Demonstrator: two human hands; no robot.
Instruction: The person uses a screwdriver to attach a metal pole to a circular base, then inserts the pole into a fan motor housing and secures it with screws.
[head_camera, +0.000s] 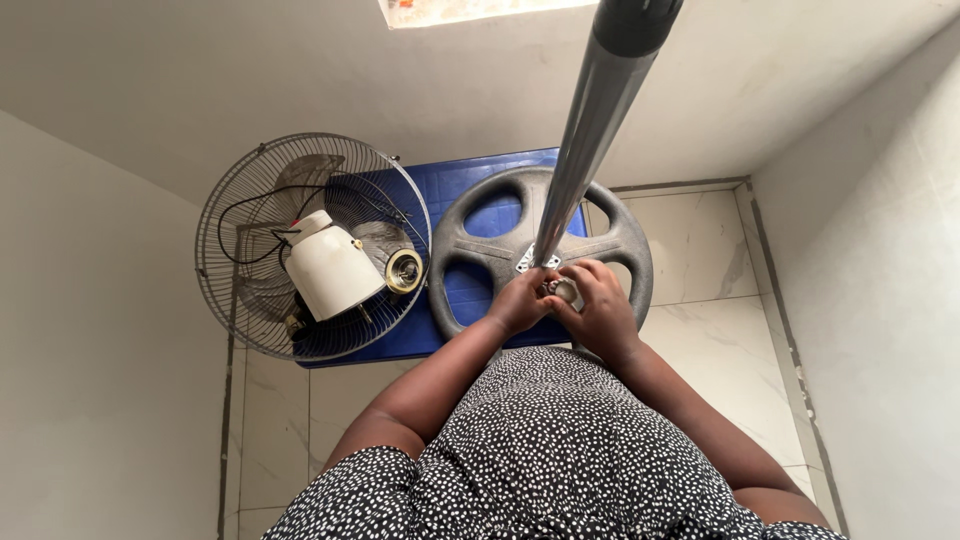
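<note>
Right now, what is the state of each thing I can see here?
Pole: upright, standing in the base.
Base: flat on the blue mat.
Left hand: closed on a small metal fitting at the pole's foot.
Right hand: closed on the same fitting.
Fan head: detached, lying in its grille.

Fan cage (270, 200) left of base (470, 250), both on mat (450, 185).

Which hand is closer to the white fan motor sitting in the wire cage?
The left hand. It is at the foot of the metal pole, on the side facing the white fan motor. The right hand is on the pole's far side, farther away.
</note>
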